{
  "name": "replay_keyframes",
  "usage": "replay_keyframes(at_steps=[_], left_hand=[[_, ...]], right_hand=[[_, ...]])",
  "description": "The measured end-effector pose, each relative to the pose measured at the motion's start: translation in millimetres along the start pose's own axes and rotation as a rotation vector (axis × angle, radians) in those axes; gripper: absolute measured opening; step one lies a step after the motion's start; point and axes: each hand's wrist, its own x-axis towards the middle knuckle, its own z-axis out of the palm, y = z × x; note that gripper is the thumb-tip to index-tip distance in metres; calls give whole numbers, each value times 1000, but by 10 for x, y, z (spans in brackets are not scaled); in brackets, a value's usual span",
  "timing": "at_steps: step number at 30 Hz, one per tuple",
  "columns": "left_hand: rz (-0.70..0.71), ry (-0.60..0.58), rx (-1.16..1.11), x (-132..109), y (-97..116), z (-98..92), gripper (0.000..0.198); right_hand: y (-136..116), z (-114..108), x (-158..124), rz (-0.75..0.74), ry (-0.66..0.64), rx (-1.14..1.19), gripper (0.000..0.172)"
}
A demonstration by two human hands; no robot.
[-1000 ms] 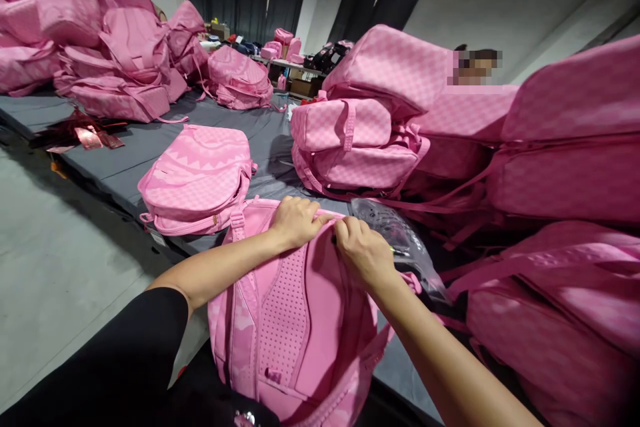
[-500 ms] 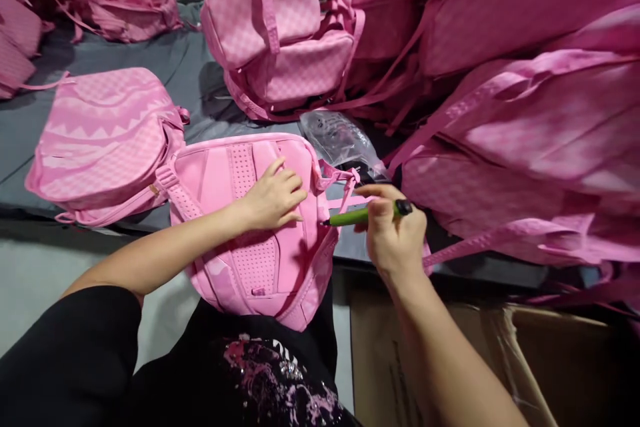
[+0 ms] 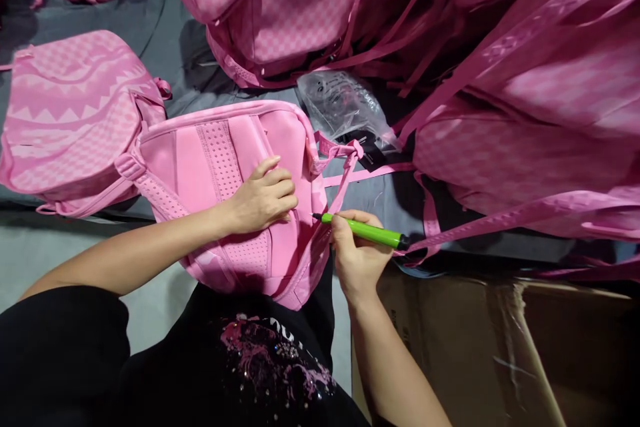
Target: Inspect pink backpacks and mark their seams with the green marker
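Observation:
A pink backpack [image 3: 245, 140] lies with its padded back panel up, leaning from the table's edge toward my lap. My left hand [image 3: 265, 197] presses on that panel, its fingers curled against the fabric. In my right hand [image 3: 360, 250] is a slim green pen [image 3: 375, 232] with a dark, narrow tip and a black end. The tip points left at the backpack's right side, close to a shoulder strap [image 3: 313, 260]; whether it touches the fabric I cannot tell. A knotted pink strap [image 3: 354, 150] sticks out from the bag's upper right.
Another pink backpack [image 3: 75, 113] lies at the left on the dark-covered table [image 3: 173, 60]. More pink backpacks [image 3: 305, 13] are piled behind and to the right [image 3: 525, 160]. A clear plastic bag [image 3: 345, 103] lies behind the work. Below the table's edge stands a cardboard box [image 3: 450, 340].
The view has shifted closer and slightly right. My right hand has moved left and down, turning the green pen so its tip is nearer the backpack's panel. My left hand stays on the bag.

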Motion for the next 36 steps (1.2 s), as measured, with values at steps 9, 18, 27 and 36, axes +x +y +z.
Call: replay_keyframes(at_steps=[9, 18, 27, 36], left_hand=[[-65, 77, -108, -3, 53, 56, 35], [-90, -35, -113, 33, 31, 74, 38], [-84, -13, -92, 26, 37, 99, 28], [-92, -47, -92, 28, 37, 97, 25]], right_hand=[[126, 223, -43, -103, -14, -122, 22], [136, 258, -22, -127, 12, -138, 23], [143, 283, -15, -75, -14, -100, 28], [141, 266, 29, -84, -30, -154, 27]])
